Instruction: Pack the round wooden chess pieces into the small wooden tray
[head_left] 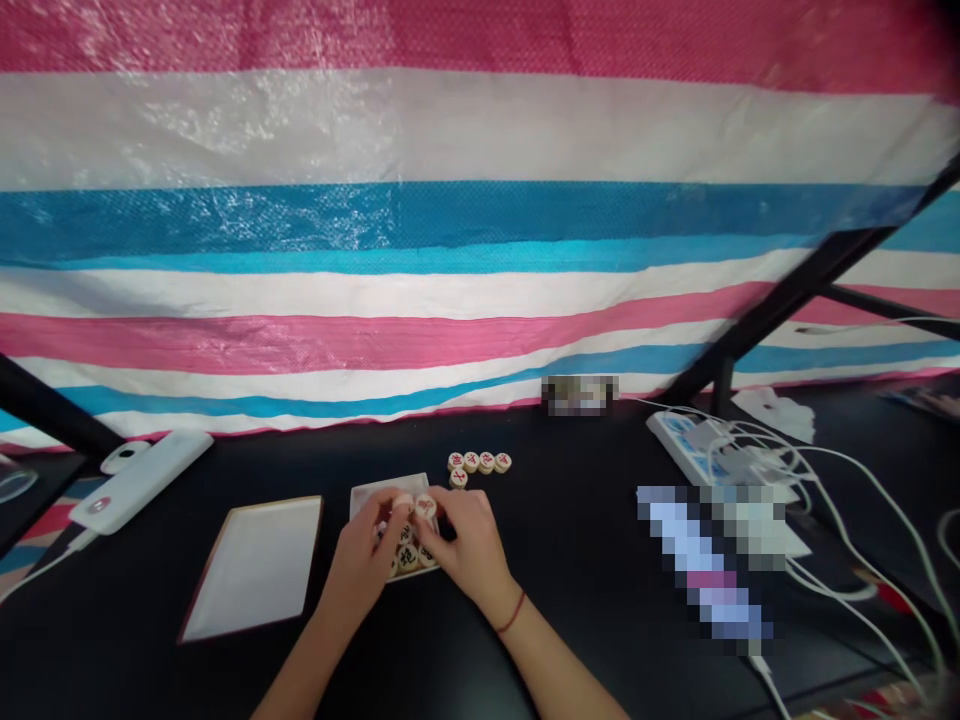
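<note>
Both of my hands meet over a small white box (369, 491) of round wooden chess pieces on the black table (570, 560). My left hand (367, 555) pinches one round piece (403, 502) above the box. My right hand (465, 540), with a red string on the wrist, pinches another round piece (426, 506) beside it. More pieces lie in the box under my fingers. A short row of several pieces (480, 463) with red marks sits on the table just behind the box.
The box's white lid (255, 565) lies flat to the left. A white device (139, 480) with a cable is at far left. A power strip (694, 440) with tangled white cables is at the right. A striped tarp (450, 220) hangs behind the table.
</note>
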